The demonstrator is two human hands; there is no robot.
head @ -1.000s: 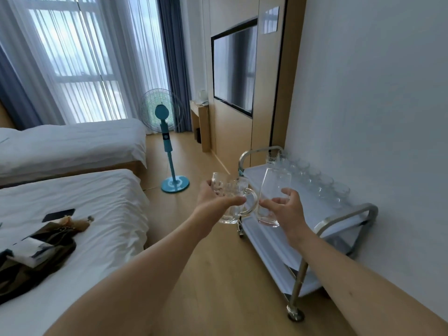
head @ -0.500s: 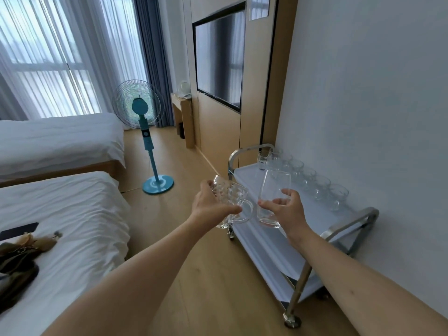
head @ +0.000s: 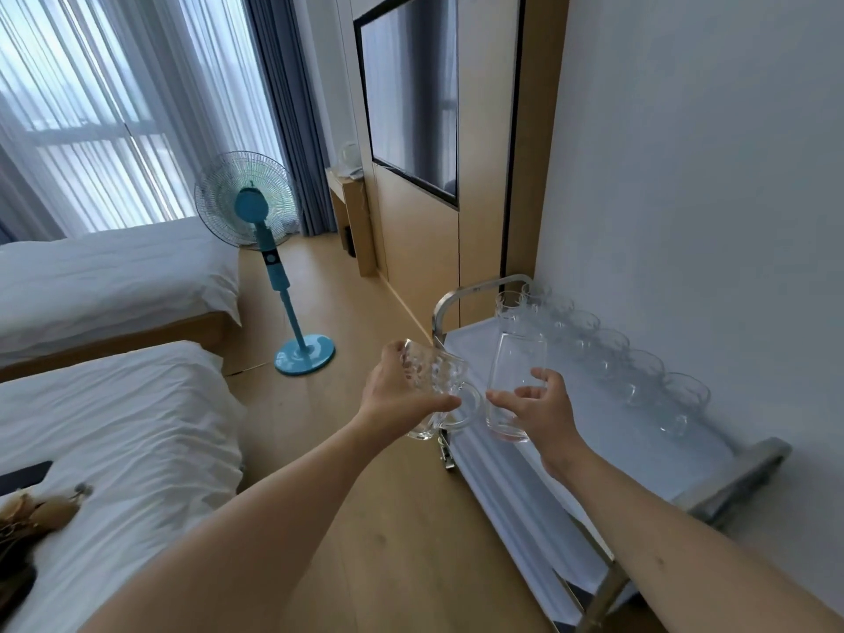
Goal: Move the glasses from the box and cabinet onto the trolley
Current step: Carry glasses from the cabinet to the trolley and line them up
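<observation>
Head view shows both arms stretched forward over the near edge of the trolley [head: 607,440]. The left hand [head: 402,395] holds a dimpled glass mug [head: 434,381]; fingers and thumb are curled round its body, and the mug's handle points to the right, toward the other hand. The right hand [head: 543,408] grips a tall smooth glass [head: 514,372] low on its side, with the thumb in front and the fingers wrapped behind, so most of the glass stands up above the hand. Both glasses are tilted a little and are in the air, above the left front part of the trolley's white top shelf, not resting on it. The mug handle and the tall glass are very near each other; I cannot tell if they touch.

Along the wall side of the shelf stands a row of small glass cups [head: 639,372], and more glasses stand at the far end.

No brand or writing can be read on any thing.

Compared with half a second ago, the hands keep the same grips, and the trolley looks closer and larger. A blue standing fan [head: 255,207] and two white beds [head: 114,427] are at the left.
</observation>
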